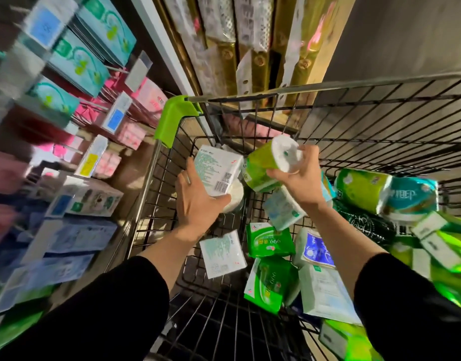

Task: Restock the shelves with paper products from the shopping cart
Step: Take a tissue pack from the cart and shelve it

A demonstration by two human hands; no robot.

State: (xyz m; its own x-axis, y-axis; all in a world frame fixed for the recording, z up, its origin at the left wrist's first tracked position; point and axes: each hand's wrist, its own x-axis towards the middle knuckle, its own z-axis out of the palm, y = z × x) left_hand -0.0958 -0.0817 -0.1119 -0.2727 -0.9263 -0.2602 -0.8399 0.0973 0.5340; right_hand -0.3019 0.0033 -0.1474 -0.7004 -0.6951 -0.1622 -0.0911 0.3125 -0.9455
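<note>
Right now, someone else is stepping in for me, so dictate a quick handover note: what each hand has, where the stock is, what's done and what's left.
Left hand: grip on a white tissue pack, above the cart.
Right hand: grip on a green-wrapped roll, also above the cart.
Cart: many packs remain inside, green packs and white ones among them, piled mostly to the right.
Shelves on the left already hold boxed stock.
Done: two items lifted.
Left: shelve both, then empty the rest of the cart.
</note>
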